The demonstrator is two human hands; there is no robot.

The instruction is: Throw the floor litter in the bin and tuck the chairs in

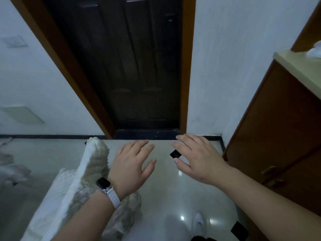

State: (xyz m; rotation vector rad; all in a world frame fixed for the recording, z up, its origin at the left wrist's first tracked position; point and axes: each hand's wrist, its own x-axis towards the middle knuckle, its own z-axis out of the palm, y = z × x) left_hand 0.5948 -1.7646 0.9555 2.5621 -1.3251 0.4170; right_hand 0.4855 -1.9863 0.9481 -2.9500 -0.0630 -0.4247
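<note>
Nearest you, a dark scrap (239, 230) lies on the floor (173, 188) under your right forearm (269, 197). Left hand (133, 160) and right hand (196, 157) both hover spread, holding nothing. Black scrap (175, 154) sits between them, just off your right thumb (180, 163). Lower the right hand and pinch the scrap's edge; the tile looks slick. No bin in view.
</note>
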